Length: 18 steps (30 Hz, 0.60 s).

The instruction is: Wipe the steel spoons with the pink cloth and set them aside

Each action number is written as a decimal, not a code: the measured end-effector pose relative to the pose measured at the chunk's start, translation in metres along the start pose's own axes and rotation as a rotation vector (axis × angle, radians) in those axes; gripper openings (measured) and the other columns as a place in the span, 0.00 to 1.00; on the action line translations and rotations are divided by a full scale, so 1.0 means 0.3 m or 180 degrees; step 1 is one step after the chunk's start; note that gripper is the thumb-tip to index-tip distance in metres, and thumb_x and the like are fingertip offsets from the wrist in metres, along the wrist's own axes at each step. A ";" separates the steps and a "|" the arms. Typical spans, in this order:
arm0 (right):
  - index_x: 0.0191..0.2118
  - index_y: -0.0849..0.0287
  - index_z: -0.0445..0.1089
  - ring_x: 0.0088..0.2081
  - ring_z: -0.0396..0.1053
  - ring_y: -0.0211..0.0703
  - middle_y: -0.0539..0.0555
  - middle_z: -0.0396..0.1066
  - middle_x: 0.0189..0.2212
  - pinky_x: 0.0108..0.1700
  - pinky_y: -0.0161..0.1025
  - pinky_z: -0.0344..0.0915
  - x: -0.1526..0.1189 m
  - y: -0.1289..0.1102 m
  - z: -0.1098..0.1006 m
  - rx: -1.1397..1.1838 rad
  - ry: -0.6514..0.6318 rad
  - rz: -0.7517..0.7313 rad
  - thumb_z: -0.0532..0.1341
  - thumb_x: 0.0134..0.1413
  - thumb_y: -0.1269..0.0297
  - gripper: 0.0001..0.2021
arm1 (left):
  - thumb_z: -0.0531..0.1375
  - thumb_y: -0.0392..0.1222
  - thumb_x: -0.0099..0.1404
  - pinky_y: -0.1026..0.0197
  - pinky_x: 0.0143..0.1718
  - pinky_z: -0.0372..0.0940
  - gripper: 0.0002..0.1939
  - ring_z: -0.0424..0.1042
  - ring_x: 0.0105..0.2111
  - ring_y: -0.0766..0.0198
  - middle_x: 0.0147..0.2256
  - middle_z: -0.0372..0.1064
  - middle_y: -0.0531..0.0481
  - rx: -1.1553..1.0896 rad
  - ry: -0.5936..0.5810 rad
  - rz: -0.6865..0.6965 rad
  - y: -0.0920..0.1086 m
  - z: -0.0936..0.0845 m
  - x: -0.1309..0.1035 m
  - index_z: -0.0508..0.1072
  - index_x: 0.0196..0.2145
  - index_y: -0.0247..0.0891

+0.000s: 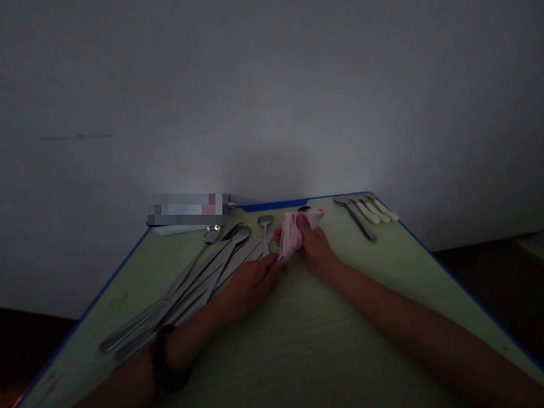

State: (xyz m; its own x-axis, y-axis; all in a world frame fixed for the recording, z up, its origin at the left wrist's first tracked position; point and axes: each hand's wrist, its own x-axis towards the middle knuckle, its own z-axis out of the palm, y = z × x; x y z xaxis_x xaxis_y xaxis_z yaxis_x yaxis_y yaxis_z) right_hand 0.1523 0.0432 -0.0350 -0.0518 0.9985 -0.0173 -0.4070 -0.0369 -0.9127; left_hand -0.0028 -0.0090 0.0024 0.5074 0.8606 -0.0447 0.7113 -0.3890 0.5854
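Note:
My right hand [317, 249] grips a pink-and-white cloth [293, 229], bunched round a metal utensil. Only a short bit of its handle shows below the cloth, where the fingers of my left hand [255, 280] pinch it. A dark spoon bowl [304, 208] peeks out above the cloth; it looks like the end of the same utensil, though the middle is covered. Beside my left hand, several long-handled metal spoons [242, 233] lie in an overlapping pile. One square-headed spoon [266, 220] points toward the wall just left of the cloth.
At the table's far right lie a metal spoon [359, 221] and several utensils with white handles [369, 213]. A blurred-out box-like object [189, 209] stands at the back left. The green table [323, 345] has a blue edge and meets a grey wall [272, 102].

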 end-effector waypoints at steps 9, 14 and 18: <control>0.28 0.60 0.74 0.25 0.73 0.45 0.57 0.75 0.24 0.31 0.41 0.68 0.048 -0.096 -0.085 -0.1061 0.0147 -0.0745 0.56 0.48 0.39 0.26 | 0.41 0.49 0.70 0.62 0.31 0.60 0.20 0.66 0.27 0.63 0.26 0.65 0.53 -0.0234 -0.0101 0.0030 -0.013 -0.009 -0.001 0.66 0.30 0.39; 0.29 0.62 0.75 0.28 0.74 0.48 0.60 0.75 0.24 0.32 0.42 0.68 0.008 -0.069 -0.038 -0.0894 0.0453 -0.0539 0.51 0.51 0.38 0.30 | 0.41 0.50 0.70 0.63 0.30 0.58 0.20 0.64 0.25 0.65 0.25 0.65 0.54 -0.0390 -0.0038 0.0028 -0.026 -0.001 -0.004 0.66 0.31 0.39; 0.30 0.63 0.74 0.28 0.74 0.49 0.61 0.75 0.25 0.31 0.43 0.69 -0.027 -0.043 0.000 -0.0733 0.0391 -0.0230 0.52 0.50 0.38 0.30 | 0.42 0.50 0.70 0.63 0.28 0.57 0.20 0.64 0.24 0.65 0.24 0.64 0.55 -0.0495 -0.0066 0.0021 -0.024 -0.001 -0.004 0.66 0.30 0.39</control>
State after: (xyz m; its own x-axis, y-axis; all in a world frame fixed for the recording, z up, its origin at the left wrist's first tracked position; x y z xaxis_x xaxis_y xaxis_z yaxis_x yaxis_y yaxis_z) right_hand 0.1580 0.0357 -0.0231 0.0867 0.9961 0.0146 -0.1866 0.0307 -0.9820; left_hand -0.0087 -0.0073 -0.0016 0.5228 0.8506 -0.0563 0.6249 -0.3375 0.7039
